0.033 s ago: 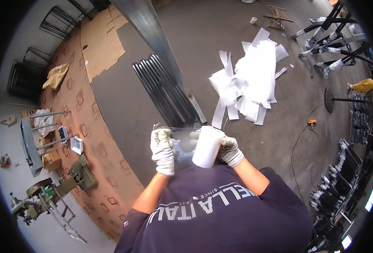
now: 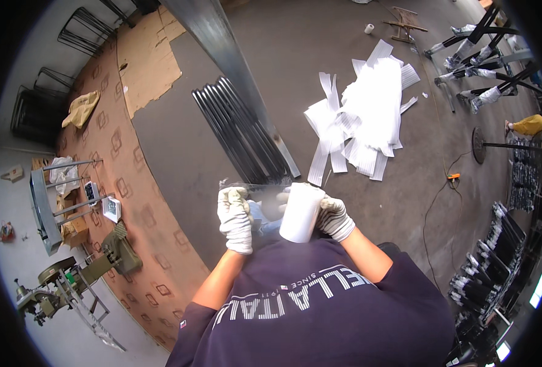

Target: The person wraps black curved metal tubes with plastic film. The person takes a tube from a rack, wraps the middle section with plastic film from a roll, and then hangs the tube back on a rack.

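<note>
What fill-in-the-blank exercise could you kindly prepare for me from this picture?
1. The right hand holds a ____ of plastic film.
2. A clear sheet stretches ____ the left hand and the right.
3. The tubes beside the metal beam are ____ in colour.
4. The strips piled on the floor are ____ in colour.
Missing words: roll; between; black; white.

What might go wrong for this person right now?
The thin clear film spans from the left hand to the white roll, so a hard pull might tear it or make it cling to itself.

The roll looks smooth and the right hand is gloved, so it might slip.

Loose white strips lie heaped on the floor; stepping on them might cause a slide.
</note>
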`<state>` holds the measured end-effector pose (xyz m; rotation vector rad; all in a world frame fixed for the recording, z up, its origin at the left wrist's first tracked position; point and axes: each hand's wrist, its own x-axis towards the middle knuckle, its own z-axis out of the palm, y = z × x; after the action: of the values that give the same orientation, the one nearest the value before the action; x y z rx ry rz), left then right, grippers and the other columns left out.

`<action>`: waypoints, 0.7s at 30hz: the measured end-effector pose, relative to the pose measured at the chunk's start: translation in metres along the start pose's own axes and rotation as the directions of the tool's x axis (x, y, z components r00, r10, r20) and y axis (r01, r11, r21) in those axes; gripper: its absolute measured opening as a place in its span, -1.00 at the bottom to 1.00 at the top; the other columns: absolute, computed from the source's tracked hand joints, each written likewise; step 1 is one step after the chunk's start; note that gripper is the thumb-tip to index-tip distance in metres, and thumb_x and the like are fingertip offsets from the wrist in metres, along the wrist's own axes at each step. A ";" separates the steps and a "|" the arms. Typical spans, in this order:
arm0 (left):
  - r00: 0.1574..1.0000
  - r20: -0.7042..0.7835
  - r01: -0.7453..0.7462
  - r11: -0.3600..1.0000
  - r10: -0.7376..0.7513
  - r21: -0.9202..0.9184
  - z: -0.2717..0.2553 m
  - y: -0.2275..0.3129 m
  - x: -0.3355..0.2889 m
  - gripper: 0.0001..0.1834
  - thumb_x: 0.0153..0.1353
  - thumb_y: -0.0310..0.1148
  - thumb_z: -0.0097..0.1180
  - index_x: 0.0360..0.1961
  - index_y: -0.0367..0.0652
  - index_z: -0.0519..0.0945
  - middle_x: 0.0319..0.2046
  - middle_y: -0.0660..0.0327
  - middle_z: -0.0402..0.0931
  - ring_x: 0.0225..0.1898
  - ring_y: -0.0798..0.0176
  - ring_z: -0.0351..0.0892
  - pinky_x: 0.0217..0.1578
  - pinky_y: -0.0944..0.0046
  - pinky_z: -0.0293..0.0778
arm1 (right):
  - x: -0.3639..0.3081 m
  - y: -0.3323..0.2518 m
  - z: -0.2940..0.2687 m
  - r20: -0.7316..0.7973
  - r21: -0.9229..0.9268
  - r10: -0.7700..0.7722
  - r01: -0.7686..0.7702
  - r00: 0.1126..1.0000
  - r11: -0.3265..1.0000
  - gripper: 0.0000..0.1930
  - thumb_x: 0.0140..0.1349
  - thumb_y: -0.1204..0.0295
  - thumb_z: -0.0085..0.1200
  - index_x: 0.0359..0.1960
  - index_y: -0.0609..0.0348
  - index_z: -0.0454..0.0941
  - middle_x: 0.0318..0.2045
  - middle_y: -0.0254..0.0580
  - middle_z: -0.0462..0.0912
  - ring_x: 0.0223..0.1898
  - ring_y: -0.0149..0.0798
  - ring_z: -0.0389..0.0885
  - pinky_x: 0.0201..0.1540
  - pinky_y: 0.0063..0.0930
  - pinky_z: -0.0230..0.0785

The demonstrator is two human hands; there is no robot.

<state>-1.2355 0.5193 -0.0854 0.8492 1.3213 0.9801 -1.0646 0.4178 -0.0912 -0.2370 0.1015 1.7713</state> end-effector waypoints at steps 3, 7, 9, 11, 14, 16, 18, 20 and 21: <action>0.995 0.008 0.104 0.993 -0.104 0.057 -0.012 -0.003 0.002 -0.84 0.29 -0.29 -0.12 -0.40 -0.08 0.43 -0.73 0.45 0.25 -0.80 0.62 0.09 -0.82 0.56 0.00 | -0.013 0.002 -0.035 -0.149 0.049 -0.027 0.034 0.988 0.998 -0.37 -0.09 0.43 0.15 0.08 0.35 0.27 0.05 0.20 0.35 0.11 0.09 0.33 0.15 0.00 0.17; 0.980 -0.038 0.200 0.972 -0.197 0.120 -0.014 -0.007 0.000 -0.80 0.31 -0.23 -0.16 -0.39 -0.04 0.44 -0.76 0.46 0.22 -0.83 0.61 0.04 -0.83 0.56 -0.01 | 0.000 -0.001 -0.011 -0.137 0.225 0.034 -0.003 0.990 0.974 -0.26 -0.15 0.36 0.22 0.09 0.42 0.18 -0.07 0.15 0.45 0.03 0.06 0.40 0.10 0.02 0.24; 0.986 -0.039 0.167 0.974 -0.163 0.154 -0.014 -0.011 -0.001 -0.80 0.31 -0.23 -0.16 -0.39 -0.04 0.44 -0.76 0.47 0.21 -0.82 0.62 0.04 -0.82 0.57 0.00 | 0.000 -0.008 -0.017 -0.186 0.137 0.023 0.002 0.982 0.991 -0.27 -0.18 0.36 0.24 0.08 0.33 0.22 -0.13 0.09 0.48 -0.04 0.03 0.46 0.05 -0.04 0.32; 0.996 0.007 -0.087 0.967 0.087 0.239 -0.039 -0.035 0.009 -0.80 0.31 -0.23 -0.17 -0.40 -0.02 0.44 -0.75 0.48 0.21 -0.79 0.63 0.06 -0.80 0.58 0.01 | -0.005 -0.023 -0.027 -0.281 -0.188 -0.016 -0.039 0.959 0.981 -0.28 -0.22 0.41 0.25 0.08 0.24 0.26 -0.13 -0.01 0.49 -0.08 -0.06 0.50 -0.03 -0.16 0.40; 0.989 -0.016 -0.140 0.951 0.150 0.274 -0.052 -0.045 0.015 -0.83 0.29 -0.28 -0.12 -0.41 -0.07 0.45 -0.62 0.43 0.33 -0.68 0.59 0.22 -0.72 0.57 0.16 | -0.003 -0.048 -0.072 -0.368 -0.712 -0.292 -0.065 0.883 0.699 -0.22 -0.49 0.53 0.38 -0.03 0.17 0.37 -0.18 -0.26 0.48 -0.15 -0.35 0.46 -0.08 -0.46 0.37; 0.992 0.043 -0.125 0.958 0.118 0.257 -0.053 -0.058 0.021 -0.84 0.27 -0.35 -0.11 -0.41 -0.13 0.46 -0.50 0.37 0.40 -0.51 0.53 0.35 -0.52 0.52 0.33 | 0.013 -0.064 -0.109 -0.333 -0.857 -0.458 -0.062 0.824 0.512 -0.23 -0.54 0.54 0.39 -0.08 0.14 0.38 -0.21 -0.30 0.46 -0.14 -0.37 0.42 -0.07 -0.50 0.33; 0.976 0.060 -0.214 0.872 0.209 0.439 -0.049 -0.089 0.057 -0.85 0.24 -0.39 -0.13 -0.40 -0.14 0.48 -0.49 0.35 0.43 -0.51 0.49 0.38 -0.46 0.45 0.40 | 0.047 -0.081 -0.154 -0.287 -0.888 -0.523 -0.018 0.803 0.460 -0.23 -0.55 0.57 0.35 -0.08 0.13 0.34 -0.24 -0.30 0.45 -0.13 -0.35 0.42 -0.09 -0.49 0.33; 0.974 0.131 -0.216 0.918 0.182 0.332 -0.039 -0.120 0.097 -0.83 0.23 -0.39 -0.14 -0.36 -0.13 0.52 -0.41 0.30 0.51 -0.50 0.43 0.46 -0.45 0.41 0.45 | 0.102 -0.075 -0.145 -0.276 -0.800 -0.478 0.077 0.834 0.595 -0.21 -0.55 0.63 0.28 -0.05 0.14 0.32 -0.22 -0.25 0.44 -0.19 -0.31 0.45 -0.17 -0.43 0.39; 0.990 0.141 -0.034 0.990 0.015 0.133 -0.034 -0.133 0.107 -0.80 0.23 -0.37 -0.15 -0.34 -0.13 0.55 -0.37 0.26 0.54 -0.47 0.40 0.50 -0.45 0.39 0.48 | 0.131 -0.061 -0.117 -0.291 -0.840 -0.463 0.008 0.837 0.542 -0.21 -0.54 0.65 0.25 -0.03 0.13 0.30 -0.21 -0.23 0.45 -0.17 -0.29 0.45 -0.20 -0.39 0.41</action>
<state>-1.2585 0.5670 -0.2514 1.0217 1.2699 0.8413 -1.0190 0.5329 -0.2299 -1.3381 -0.4096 1.3044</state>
